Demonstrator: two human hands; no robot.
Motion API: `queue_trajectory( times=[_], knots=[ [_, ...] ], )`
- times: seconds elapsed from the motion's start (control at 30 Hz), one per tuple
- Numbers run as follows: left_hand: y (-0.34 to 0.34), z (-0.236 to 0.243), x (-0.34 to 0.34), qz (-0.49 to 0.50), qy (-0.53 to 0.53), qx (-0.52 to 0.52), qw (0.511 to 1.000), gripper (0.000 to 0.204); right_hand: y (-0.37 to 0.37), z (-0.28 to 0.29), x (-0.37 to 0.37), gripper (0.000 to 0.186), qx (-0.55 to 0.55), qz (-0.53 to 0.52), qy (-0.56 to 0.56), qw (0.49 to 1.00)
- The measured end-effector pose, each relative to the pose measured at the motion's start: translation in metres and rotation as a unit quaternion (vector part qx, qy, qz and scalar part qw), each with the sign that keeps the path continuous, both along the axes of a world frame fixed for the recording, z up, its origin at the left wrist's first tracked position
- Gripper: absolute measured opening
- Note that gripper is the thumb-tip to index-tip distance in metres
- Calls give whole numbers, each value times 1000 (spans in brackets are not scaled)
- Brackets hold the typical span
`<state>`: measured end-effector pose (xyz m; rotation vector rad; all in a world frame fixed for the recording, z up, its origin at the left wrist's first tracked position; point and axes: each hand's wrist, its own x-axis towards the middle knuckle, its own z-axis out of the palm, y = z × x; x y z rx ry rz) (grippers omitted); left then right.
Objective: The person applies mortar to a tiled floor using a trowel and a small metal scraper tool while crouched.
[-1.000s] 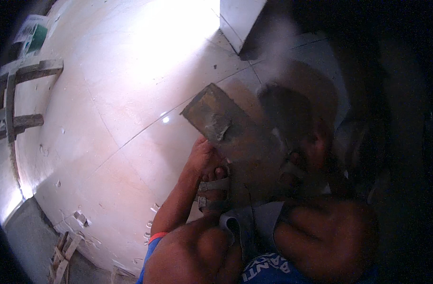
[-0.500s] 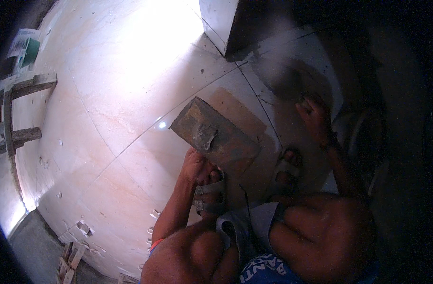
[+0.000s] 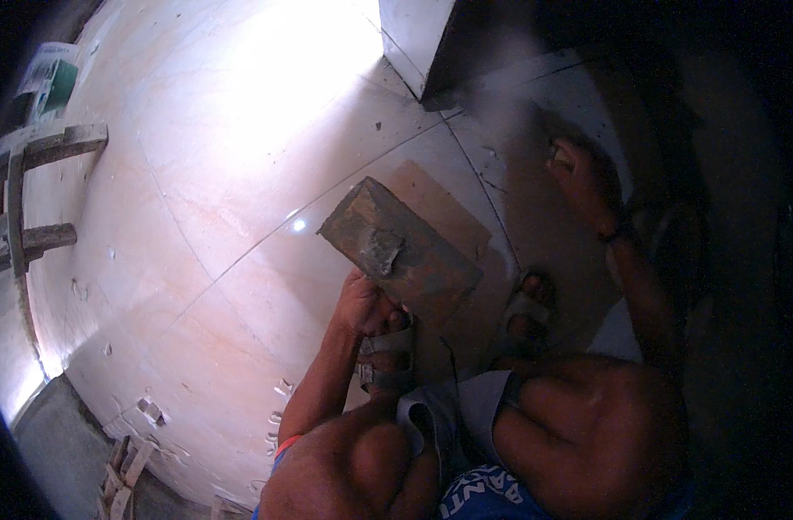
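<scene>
My left hand (image 3: 370, 305) grips a flat rectangular mortar board (image 3: 431, 264) from its near edge; its fingers are partly hidden under it. A small lump of wet grey paste (image 3: 381, 250) sits on the board's stained top. In dim shadow at the right, my right hand (image 3: 584, 178) is closed with the fingers curled. Something pale shows between its fingers, too dark to name. Below the hands is a pale tiled floor (image 3: 240, 208) with thin dark joints. A tan rectangular patch (image 3: 444, 212) shows on the floor beyond the board.
My sandalled feet (image 3: 386, 360) stand just below the board. A white-faced corner (image 3: 414, 43) juts in at the top. Wooden pieces (image 3: 62, 147) form a frame at the far left, beside a green-and-white package (image 3: 56, 82). Small debris (image 3: 152, 411) lies lower left.
My right hand has moved a little up, toward the far side. The left hand and the board keep nearly the same place; the whole view has shifted slightly.
</scene>
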<state>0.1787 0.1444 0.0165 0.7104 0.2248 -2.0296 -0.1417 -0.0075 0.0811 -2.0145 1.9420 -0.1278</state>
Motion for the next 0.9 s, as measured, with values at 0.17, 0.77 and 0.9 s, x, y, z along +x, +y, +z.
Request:
queue_trajectory(
  times=[0.17, 0.77, 0.9],
  knots=[
    [9, -14, 5, -33, -75, -12, 997, 30, -13, 12, 10, 33, -3, 43, 32, 999],
    [4, -3, -2, -12, -59, -38, 997, 28, -29, 40, 9, 31, -51, 117, 145, 981],
    [8, -2, 8, 6, -34, -54, 998, 27, -27, 31, 17, 31, -27, 104, 121, 987]
  ],
)
